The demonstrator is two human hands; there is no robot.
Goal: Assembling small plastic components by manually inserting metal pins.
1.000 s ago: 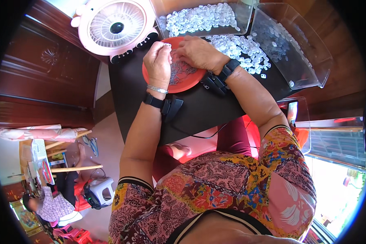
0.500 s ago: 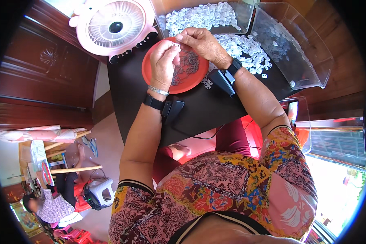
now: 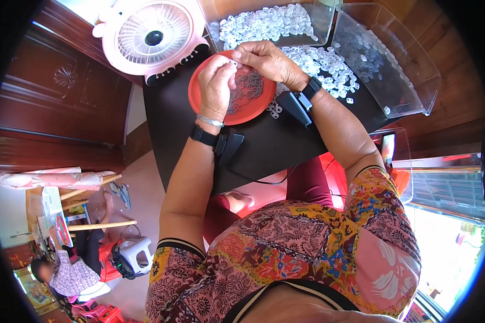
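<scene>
My left hand [image 3: 215, 86] is closed in a pinch, with a small white plastic piece with holes [image 3: 233, 63] at its fingertips. Just right of it, the thumb and forefinger of my right hand [image 3: 269, 63] are pressed together by that piece. Anything between those right fingertips is too small to make out. Both hands are over a round red plate [image 3: 248, 117] that holds a heap of thin grey metal pieces [image 3: 249, 88]. A pile of similar white plastic pieces [image 3: 328, 70] lies beyond my right wrist.
The plate rests on a black table [image 3: 172, 118]. A pink fan [image 3: 153, 37] stands at the back left. Clear bins hold white pieces at the back [image 3: 323, 39] and right [image 3: 409, 81]. Farther off at lower left, another person [image 3: 75, 274] sits near a grey plastic stool [image 3: 137, 255].
My right fingertips have shifted slightly down toward the white piece. My left hand stays nearly where it was, still pinching that piece. The other person has moved an arm a little.
</scene>
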